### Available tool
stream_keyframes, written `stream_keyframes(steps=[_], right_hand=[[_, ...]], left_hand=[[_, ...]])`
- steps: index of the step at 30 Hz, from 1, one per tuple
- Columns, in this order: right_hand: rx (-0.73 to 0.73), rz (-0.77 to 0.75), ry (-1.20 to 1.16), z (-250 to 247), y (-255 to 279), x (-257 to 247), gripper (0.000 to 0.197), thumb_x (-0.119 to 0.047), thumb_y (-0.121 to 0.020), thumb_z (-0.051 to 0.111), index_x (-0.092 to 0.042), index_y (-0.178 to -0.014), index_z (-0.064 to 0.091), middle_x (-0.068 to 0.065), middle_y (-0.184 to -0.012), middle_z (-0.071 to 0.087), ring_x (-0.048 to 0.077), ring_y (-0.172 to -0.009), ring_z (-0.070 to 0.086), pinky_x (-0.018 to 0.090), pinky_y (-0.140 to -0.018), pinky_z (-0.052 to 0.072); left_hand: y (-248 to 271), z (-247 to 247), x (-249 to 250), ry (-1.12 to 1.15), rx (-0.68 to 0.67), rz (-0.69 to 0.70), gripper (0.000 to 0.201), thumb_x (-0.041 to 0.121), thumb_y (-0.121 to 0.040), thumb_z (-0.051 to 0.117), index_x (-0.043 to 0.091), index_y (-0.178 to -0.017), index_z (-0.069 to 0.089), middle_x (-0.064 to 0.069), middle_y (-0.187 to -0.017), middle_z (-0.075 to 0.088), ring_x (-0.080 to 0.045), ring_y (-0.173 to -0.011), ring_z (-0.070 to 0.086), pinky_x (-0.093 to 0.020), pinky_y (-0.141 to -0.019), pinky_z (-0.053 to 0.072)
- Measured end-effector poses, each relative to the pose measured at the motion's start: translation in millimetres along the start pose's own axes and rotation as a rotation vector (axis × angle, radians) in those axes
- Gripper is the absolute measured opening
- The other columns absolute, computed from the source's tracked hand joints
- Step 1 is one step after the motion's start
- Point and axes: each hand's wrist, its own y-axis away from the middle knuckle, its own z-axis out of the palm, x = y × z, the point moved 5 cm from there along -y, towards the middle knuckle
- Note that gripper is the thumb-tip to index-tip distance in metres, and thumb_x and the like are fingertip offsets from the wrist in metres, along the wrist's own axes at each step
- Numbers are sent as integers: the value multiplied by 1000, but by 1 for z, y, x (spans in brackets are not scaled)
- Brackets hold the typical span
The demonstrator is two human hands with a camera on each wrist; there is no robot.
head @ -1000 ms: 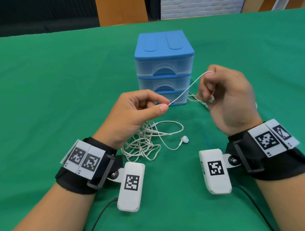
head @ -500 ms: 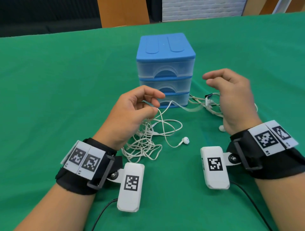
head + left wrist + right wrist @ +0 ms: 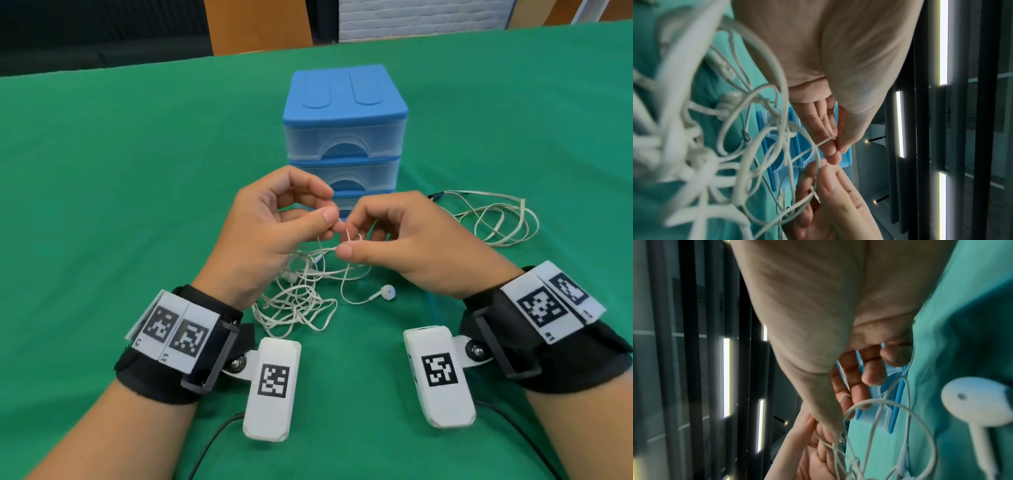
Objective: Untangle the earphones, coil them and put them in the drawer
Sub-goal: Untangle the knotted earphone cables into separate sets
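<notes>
The blue drawer unit (image 3: 344, 137) stands shut, contents unseen — both hands (image 3: 270, 236) (image 3: 414, 240) pinch the tangled earphones (image 3: 301, 294), a directionless heap mid-tabletop (image 3: 102, 171).

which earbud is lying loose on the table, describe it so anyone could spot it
Start at the blue three-drawer plastic box on the green table. In front of it, the loose white earbud lies below the right hand, apart from the tangled white cable.

Table cloth (image 3: 102, 171) is solid green. The drawer unit (image 3: 344, 137) has a blue top and blue bands with frosted clear fronts. Tangled earphones (image 3: 301, 301) are white, and the second cable (image 3: 496, 219) toward the right edge is off-white. Black wristbands (image 3: 161, 383) carry white tags with black square-block patterns.
</notes>
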Motion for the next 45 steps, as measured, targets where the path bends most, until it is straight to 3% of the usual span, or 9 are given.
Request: stream_keyframes(steps=[4, 9, 16, 23, 27, 33, 37, 41, 45], right_hand=[[7, -15, -49, -3, 0, -2, 18, -20, -91, 74, -7, -81, 68, 13, -66, 54, 18, -63, 42, 34, -61, 35], [222, 18, -298, -20, -2, 2, 15, -16, -95, 66, -9, -82, 61, 0, -64, 49, 14, -57, 39, 24, -54, 31], [384, 121, -476, -35, -2, 14, 25, -16, -100, 54, -17, -75, 54, -1, -71, 57, 11, -59, 43, 24, -53, 29], [472, 146, -433, -37, -1, 13, 28, -22, -102, 55, -21, -74, 52, -4, -62, 42, 8, -55, 36, 26, -54, 26], [555, 130, -356, -44, 0, 17, 34, -20, -97, 62, -20, -63, 60, 3, -62, 48, 7, -51, 36, 21, -52, 27], [626, -12, -201, -52, 5, 7, 8, -22, -88, 68, -22, -96, 69, -3, -92, 60, 16, -66, 43, 16, -59, 38], [419, -204, -184, -41, 8, -16, 17, -14, -90, 65, -8, -76, 72, 4, -64, 60, 10, -55, 43, 20, -55, 34], [284, -191, -71, -24, 6, -20, 12, -12, -89, 71, -5, -80, 74, 28, -67, 58, 38, -58, 46, 46, -54, 35], [384, -157, -23, -31, 3, -9, 10, -8, -87, 70, -15, -92, 76, 5, -73, 59, 27, -61, 45, 27, -58, 37]], left_hand=[[-1, -2, -2, -11, -14, -6, 19, 2, -87, 70, 8, -104, 64, -10, -95, 69, -21, -89, 72, -28, -80, 56], [0, 1, -6, -165, -138, -53, 29, 8, -84, 73, 9, -112, 64, -7, -101, 68, -15, -97, 64, -27, -91, 54], [0, -1, -13, -251, -136, -114, 16, 13, -79, 73, 12, -95, 69, -1, -78, 58, -16, -72, 52, -25, -69, 48], [1, -1, -11, -310, -140, -92, 14, 25, -85, 76, 11, -89, 75, -5, -75, 58, -17, -72, 49, -33, -71, 38], [0, -2, -8, -294, -85, -51, 14, 18, -89, 75, 4, -87, 72, -4, -73, 57, -12, -69, 46, -25, -66, 37], [-1, -5, -6, -269, -34, -28, 9, 10, -92, 71, 2, -88, 72, -6, -74, 56, -9, -65, 43, -18, -61, 36], [-2, -8, -7, -268, -9, -33, 7, 8, -92, 69, 9, -87, 73, -5, -76, 61, -8, -63, 46, -16, -62, 40], [-1, -7, -8, -253, -15, -34, 6, 8, -94, 67, 8, -90, 72, -6, -78, 61, -12, -66, 49, -18, -63, 44], [-1, -6, -8, -255, -35, -17, 4, 15, -91, 70, 11, -91, 72, -4, -79, 62, -21, -70, 50, -29, -66, 43]])
